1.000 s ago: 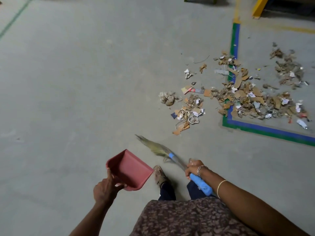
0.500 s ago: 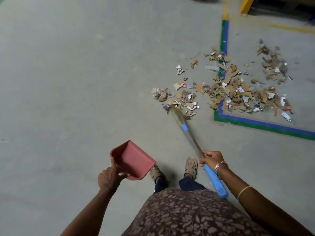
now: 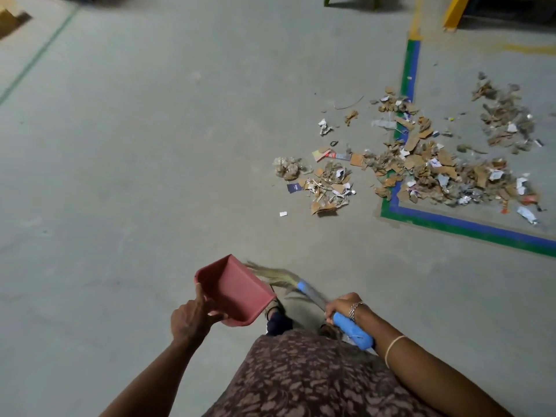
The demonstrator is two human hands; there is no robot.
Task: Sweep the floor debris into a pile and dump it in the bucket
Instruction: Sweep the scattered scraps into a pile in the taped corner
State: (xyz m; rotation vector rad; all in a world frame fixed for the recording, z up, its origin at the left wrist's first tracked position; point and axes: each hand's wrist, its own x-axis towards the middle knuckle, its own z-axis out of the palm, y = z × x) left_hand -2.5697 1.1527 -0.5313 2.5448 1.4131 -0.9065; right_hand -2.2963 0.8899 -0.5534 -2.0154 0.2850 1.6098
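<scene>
Grey floor [image 3: 150,176] under scattered debris [image 3: 421,164]

My left hand [image 3: 192,319] pinched the dustpan [image 3: 237,288] by its near rim, forearm angled inward. My right hand [image 3: 341,305] curled round the broom handle [image 3: 353,331], wrist bent, arm reaching forward.

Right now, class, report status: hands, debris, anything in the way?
Left hand holds dustpan; right hand grips broom. Debris scattered ahead, straddling floor tape. Bucket not visible.
</scene>
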